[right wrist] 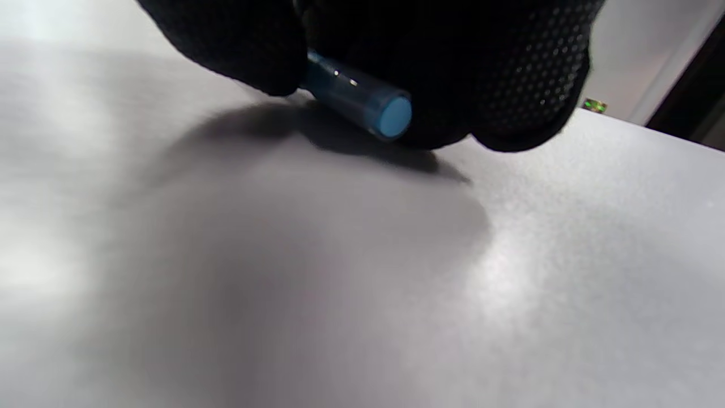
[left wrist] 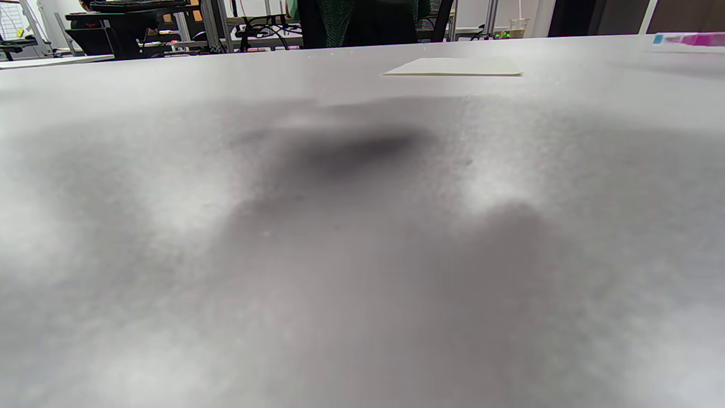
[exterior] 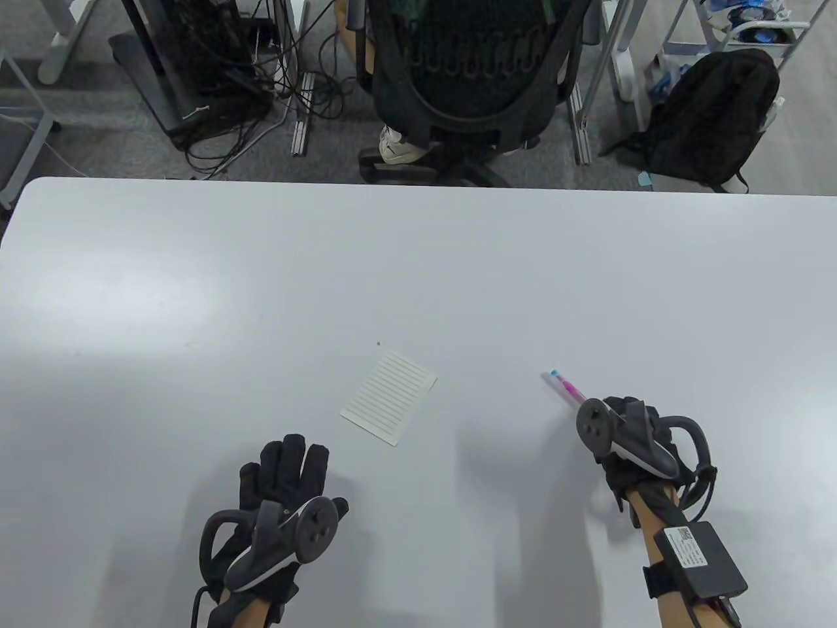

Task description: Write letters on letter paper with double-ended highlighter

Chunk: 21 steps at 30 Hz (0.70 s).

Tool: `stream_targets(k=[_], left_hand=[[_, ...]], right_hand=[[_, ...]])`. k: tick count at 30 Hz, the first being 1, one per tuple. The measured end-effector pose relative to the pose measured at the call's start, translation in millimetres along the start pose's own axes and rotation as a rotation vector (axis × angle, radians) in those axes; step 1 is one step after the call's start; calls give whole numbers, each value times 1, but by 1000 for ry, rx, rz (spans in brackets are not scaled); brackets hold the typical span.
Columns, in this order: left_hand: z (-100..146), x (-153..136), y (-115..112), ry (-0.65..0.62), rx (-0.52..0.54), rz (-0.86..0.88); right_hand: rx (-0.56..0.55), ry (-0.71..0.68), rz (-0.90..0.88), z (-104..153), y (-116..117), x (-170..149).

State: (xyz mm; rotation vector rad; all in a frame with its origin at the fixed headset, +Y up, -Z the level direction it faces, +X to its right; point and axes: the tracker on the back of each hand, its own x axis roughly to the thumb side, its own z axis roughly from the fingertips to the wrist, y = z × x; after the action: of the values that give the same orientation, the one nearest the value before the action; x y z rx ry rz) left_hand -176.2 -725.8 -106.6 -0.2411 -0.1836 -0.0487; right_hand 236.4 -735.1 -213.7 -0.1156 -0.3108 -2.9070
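A small lined sheet of letter paper [exterior: 389,398] lies tilted near the table's middle; in the left wrist view the paper [left wrist: 453,67] shows as a thin pale slab. To its right lies the double-ended highlighter [exterior: 566,387], pink-bodied with a blue tip pointing up-left. My right hand [exterior: 605,425] covers its near end. In the right wrist view the gloved fingers [right wrist: 527,85] curl round the highlighter's blue cap end [right wrist: 391,118], low over the table. My left hand [exterior: 284,468] lies flat, fingers straight, below-left of the paper, holding nothing.
The white table [exterior: 196,294] stretches wide around the paper. Beyond its far edge stand an office chair [exterior: 467,78], a black backpack [exterior: 713,118] and tangled cables [exterior: 229,85] on the floor.
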Motion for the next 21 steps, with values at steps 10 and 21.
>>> stream_targets(k=[10, 21], left_hand=[[0, 14, 1, -53, 1, -12], [5, 33, 6, -125, 40, 25]], right_hand=[[-152, -225, -21, 45, -22, 68], [-240, -470, -29, 80, -34, 144]])
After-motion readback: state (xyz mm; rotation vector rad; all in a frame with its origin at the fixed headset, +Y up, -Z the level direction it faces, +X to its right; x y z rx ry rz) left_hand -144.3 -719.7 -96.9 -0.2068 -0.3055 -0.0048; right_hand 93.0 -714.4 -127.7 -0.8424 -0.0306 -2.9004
